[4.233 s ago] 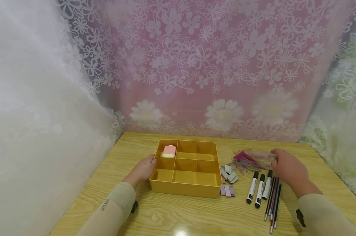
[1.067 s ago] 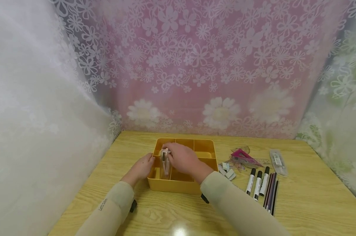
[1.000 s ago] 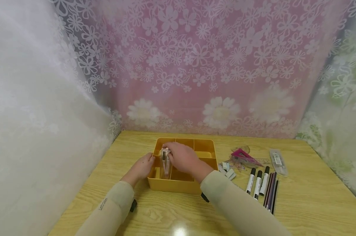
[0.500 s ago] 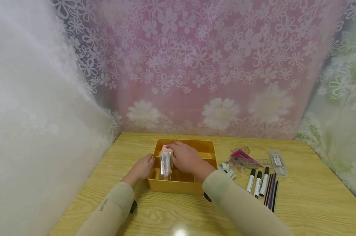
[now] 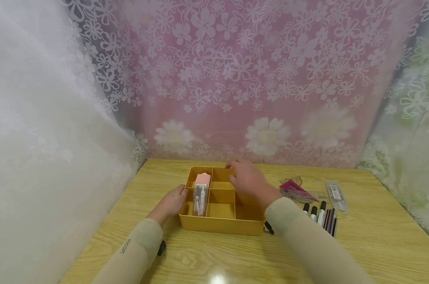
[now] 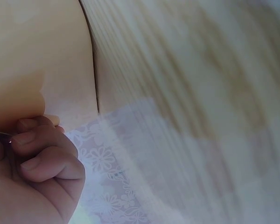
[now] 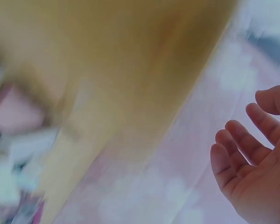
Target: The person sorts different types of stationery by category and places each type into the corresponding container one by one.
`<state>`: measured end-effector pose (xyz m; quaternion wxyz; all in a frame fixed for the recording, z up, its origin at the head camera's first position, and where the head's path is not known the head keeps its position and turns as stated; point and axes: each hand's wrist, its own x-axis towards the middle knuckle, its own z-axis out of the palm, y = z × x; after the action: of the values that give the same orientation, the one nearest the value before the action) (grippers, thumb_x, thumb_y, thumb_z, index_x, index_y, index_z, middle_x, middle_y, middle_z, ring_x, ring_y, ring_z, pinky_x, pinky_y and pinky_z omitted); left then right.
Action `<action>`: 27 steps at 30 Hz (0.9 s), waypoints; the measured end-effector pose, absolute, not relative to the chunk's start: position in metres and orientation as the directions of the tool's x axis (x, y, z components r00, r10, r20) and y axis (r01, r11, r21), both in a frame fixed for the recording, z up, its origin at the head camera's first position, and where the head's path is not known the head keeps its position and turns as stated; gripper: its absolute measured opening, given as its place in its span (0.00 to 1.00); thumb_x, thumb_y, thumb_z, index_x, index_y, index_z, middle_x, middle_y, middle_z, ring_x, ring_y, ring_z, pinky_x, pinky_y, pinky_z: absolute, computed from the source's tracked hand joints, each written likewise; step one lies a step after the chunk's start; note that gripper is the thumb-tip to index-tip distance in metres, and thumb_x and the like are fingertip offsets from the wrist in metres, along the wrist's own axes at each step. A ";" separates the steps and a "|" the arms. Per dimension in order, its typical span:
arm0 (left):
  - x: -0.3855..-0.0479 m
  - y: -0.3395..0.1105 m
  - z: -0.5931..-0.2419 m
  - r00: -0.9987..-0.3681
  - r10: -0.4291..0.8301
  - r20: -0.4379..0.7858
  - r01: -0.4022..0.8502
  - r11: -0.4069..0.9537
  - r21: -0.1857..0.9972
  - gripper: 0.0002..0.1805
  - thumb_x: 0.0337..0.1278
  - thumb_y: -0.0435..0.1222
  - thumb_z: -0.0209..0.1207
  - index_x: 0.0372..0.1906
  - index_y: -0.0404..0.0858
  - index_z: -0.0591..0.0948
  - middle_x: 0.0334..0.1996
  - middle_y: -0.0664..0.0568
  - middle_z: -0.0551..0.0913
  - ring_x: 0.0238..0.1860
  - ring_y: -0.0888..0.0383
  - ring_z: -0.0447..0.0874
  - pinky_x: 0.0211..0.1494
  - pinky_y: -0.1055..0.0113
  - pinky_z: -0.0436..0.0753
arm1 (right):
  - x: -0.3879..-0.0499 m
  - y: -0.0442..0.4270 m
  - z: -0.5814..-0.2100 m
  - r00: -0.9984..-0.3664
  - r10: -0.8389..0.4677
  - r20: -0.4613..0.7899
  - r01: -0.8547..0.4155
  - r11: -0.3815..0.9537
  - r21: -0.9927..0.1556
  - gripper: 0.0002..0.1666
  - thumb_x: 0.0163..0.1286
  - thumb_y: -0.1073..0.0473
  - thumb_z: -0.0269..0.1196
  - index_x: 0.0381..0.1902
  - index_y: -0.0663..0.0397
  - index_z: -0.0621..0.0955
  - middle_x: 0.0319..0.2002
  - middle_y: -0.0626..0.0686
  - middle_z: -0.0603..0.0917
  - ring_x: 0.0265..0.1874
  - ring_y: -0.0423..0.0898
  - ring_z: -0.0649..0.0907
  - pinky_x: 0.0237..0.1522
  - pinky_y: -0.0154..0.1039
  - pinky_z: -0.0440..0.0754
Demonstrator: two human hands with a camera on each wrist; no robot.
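Observation:
My left hand [image 5: 172, 201] grips the left rim of a yellow six-compartment organizer box [image 5: 221, 225]; in the left wrist view its fingers [image 6: 51, 161] curl at the box's edge. My right hand [image 5: 248, 177] hovers over the box's right side, holding nothing, its fingers loosely spread in the right wrist view. A clear plastic case [image 5: 200, 201] with slim white items inside leans in the front left compartment, its top against the divider. Behind it, in the back left compartment, is a pink item [image 5: 203, 178]. My right arm hides part of the right compartments.
To the box's right lie clear rulers and a magenta set square [image 5: 295, 190]. Several black-capped markers [image 5: 321, 213] and dark pencils [image 5: 329, 221] are partly behind the right sleeve. Another clear case [image 5: 336, 196] lies further right. Blurred erasers [image 7: 25, 144] show in the right wrist view.
My right hand carried a clear case from the right into the front left compartment, let it go, and moved right and up. My left hand has stayed on the rim.

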<state>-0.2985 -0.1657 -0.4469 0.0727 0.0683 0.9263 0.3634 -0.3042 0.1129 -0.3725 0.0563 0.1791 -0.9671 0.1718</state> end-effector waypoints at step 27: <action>-0.300 -0.167 -0.445 -0.973 0.215 -0.086 0.097 0.715 0.692 0.27 0.83 0.45 0.35 0.72 0.33 0.68 0.66 0.39 0.74 0.69 0.41 0.70 0.69 0.42 0.67 | -0.289 0.367 -0.406 -0.995 0.070 -0.077 0.091 0.946 -0.310 0.33 0.70 0.58 0.52 0.65 0.79 0.67 0.61 0.80 0.69 0.42 0.68 0.79 0.39 0.62 0.78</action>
<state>-0.3003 -0.1668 -0.4454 0.0803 0.0843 0.9225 0.3679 -0.2894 0.3672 -0.4059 -0.0325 -0.0407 -0.9860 0.1587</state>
